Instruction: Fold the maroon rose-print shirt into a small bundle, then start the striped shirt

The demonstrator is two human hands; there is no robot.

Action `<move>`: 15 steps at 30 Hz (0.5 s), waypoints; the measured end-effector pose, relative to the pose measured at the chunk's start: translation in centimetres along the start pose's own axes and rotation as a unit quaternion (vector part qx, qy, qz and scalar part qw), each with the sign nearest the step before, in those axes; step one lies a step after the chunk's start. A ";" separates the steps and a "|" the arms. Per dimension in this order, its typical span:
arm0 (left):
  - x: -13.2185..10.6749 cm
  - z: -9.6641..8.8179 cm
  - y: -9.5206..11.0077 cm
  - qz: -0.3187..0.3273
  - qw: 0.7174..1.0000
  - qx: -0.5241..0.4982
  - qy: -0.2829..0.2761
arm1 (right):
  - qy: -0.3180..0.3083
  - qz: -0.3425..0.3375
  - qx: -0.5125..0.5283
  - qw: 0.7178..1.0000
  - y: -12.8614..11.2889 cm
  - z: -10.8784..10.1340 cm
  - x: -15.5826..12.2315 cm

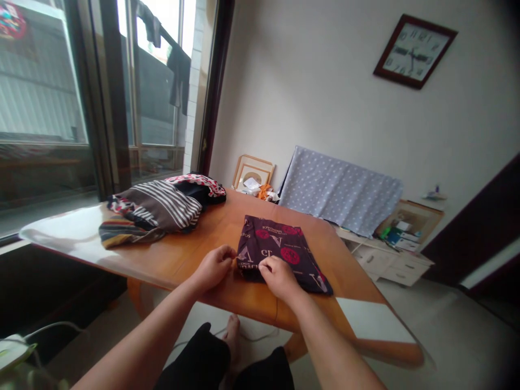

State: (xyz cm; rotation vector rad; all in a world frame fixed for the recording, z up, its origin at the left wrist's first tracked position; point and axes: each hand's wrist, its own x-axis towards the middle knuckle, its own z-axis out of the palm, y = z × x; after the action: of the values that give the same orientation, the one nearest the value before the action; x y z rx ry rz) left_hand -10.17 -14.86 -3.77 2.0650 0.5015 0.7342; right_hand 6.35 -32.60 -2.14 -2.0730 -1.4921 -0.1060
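Purple cloth [286, 252] was laid on table [223, 230], its L edge apparently pinched by L hand [214, 267]; grip of R hand [280, 276] couldn't be told. Prob. folding was being done; edge alignment seemed needed next.

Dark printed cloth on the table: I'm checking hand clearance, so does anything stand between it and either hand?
Nothing visible does. The right hand overlaps the near part of the dark printed cloth, and the left hand is right at its left edge. The clothes pile lies off to the left.
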 end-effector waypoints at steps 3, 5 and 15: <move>-0.2 0.5 1.1 0.028 0.999 0.014 -0.018 | 0.025 0.002 0.028 0.999 0.7 0.3 0.6; -0.2 0.9 1.7 0.076 0.996 0.038 -0.021 | 0.035 0.002 0.034 0.999 0.9 0.5 0.9; 2.8 3.2 -0.2 -0.025 0.985 -0.137 -0.103 | 0.109 0.032 0.009 0.994 -0.8 -0.7 -0.6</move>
State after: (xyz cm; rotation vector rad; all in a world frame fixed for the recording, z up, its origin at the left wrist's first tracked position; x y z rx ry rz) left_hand -5.99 -14.99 -4.52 1.8370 0.3151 0.5196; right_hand 5.57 -33.30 -1.42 -2.0223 -1.2893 -0.2833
